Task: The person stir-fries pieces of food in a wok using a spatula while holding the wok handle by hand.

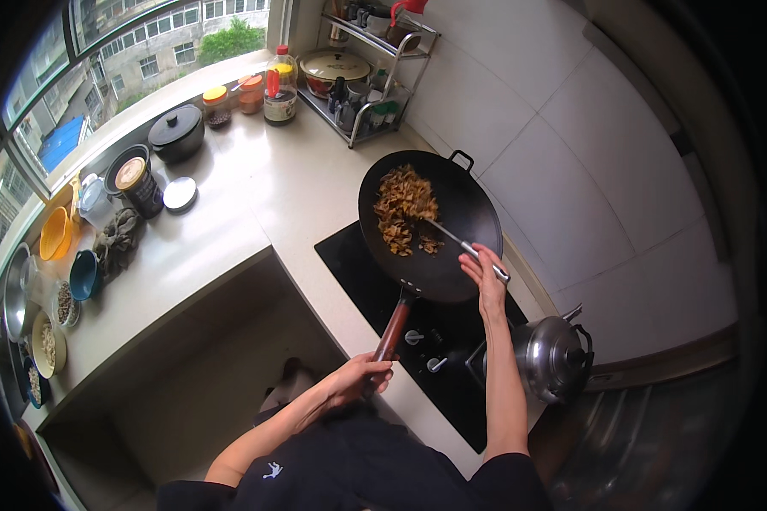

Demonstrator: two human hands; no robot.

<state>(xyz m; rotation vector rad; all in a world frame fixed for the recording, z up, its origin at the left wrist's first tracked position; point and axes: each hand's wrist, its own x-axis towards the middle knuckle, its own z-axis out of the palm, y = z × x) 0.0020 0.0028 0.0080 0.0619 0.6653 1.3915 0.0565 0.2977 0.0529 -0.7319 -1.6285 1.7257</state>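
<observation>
A black wok (466, 198) stands over the black glass cooktop (345, 255), its small loop handle towards the tiled wall. My left hand (361, 377) is closed around the wok's reddish-brown wooden handle (393, 329). In my right hand (488, 278) is the metal handle of a cooking utensil (450, 234); its working end is hidden in the food. Browned, chopped food (406, 198) lies in the wok, mostly on the side away from my right hand; its exact kind I cannot tell.
Right of the cooktop is a metal kettle (553, 358). A metal rack (358, 128) with jars and a lidded pot stands behind the wok. Along the window are a sauce bottle (280, 89), a black lidded pot (176, 133), a dark canister (142, 188) and several bowls.
</observation>
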